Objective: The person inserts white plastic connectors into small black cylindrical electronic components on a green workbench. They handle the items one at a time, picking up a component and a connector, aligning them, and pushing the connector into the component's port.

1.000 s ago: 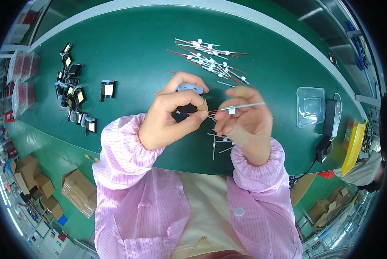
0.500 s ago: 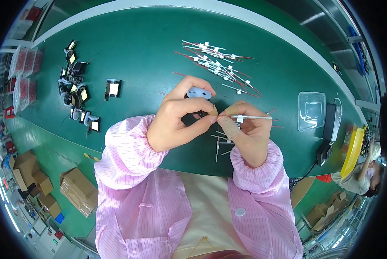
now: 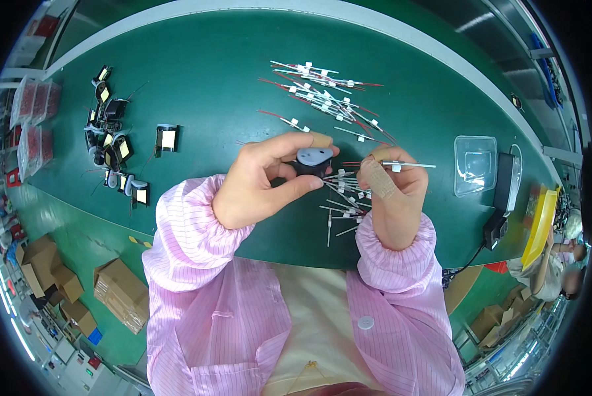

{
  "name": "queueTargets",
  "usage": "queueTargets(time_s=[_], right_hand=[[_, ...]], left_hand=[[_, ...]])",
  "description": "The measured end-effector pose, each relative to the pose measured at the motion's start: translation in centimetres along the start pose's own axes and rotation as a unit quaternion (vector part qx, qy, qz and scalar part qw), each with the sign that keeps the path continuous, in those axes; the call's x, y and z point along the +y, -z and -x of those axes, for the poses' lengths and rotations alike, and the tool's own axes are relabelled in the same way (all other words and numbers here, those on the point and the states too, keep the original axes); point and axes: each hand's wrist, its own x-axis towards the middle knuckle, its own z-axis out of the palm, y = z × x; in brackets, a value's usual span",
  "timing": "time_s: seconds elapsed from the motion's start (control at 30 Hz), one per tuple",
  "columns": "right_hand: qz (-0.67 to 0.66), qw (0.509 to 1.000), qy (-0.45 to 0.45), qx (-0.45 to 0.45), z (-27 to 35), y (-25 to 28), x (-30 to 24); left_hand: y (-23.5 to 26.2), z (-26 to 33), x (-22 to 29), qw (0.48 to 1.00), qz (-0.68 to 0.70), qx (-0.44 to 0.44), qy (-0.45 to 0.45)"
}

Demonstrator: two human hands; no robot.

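Between the thumb and fingers of my left hand sits a small black device with a grey oval end, its grey face turned up. To the right, my right hand pinches a white-sleeved wire with a small white tag; its red end points toward the device, apart from it. Tape wraps my right thumb, and a strip is on a left finger. Under and between the hands lies a pile of tagged wires, partly hidden by my right hand. A larger bunch of red and white wires lies beyond.
On the left of the green table are several black devices, with a single one set apart. At the right stand a clear plastic tray and a black-and-grey box with a cable. Another person is at far right.
My hands have parted: the right moved right with the wire, and the left turned the device so its grey end shows more fully. The wire pile between them is more exposed.
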Motion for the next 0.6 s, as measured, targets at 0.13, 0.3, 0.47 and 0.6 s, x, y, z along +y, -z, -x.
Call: queueTargets(time_s=[0.13,0.3,0.47,0.6], right_hand=[[-0.002,1.0,0.009,-0.001,0.1,0.3,0.1],[0.009,1.0,-0.003,0.015,0.0,0.2,-0.2],[0.049,0.999,-0.01,0.015,0.2,-0.3,-0.6],[0.069,0.998,-0.012,0.003,0.2,-0.2,-0.6]], left_hand=[[0.7,-0.3,-0.2,1.0,-0.021,0.003,-0.004],[0.5,-0.7,-0.4,0.99,0.118,0.04,0.06],[0.4,-0.9,-0.9,0.99,0.131,0.036,0.038],[0.2,-1.1,-0.8,0.979,0.195,0.057,0.009]])
